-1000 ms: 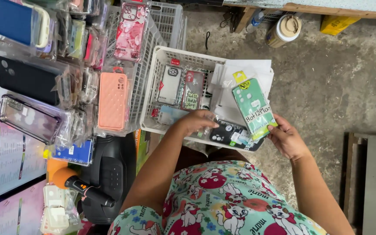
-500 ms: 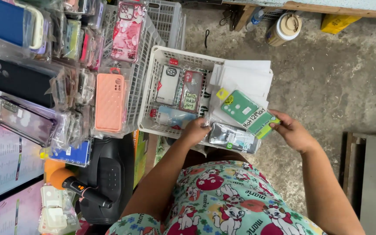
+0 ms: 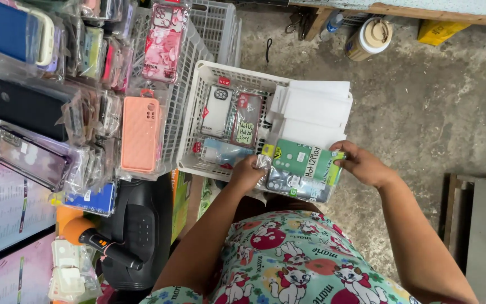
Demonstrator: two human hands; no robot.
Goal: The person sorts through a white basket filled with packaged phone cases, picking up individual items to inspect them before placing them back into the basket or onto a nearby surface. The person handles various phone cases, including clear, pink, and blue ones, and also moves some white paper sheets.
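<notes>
Both hands are on a small stack of packaged phone cases: left hand (image 3: 247, 171) pinches the left end, right hand (image 3: 361, 163) grips the green-packaged phone case (image 3: 305, 163) on top, mid-frame. White plastic basket (image 3: 198, 107) behind already holds several packs, so sorting looks partway done, with the stack left.

Both forearms reaching forward, left hand (image 3: 247, 173) curled closed, right hand (image 3: 365, 164) fingers pinching

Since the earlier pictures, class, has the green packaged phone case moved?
Yes. The green packaged phone case has turned from tilted upright to lying flat and sits lower against the white basket, held by both hands.
</notes>
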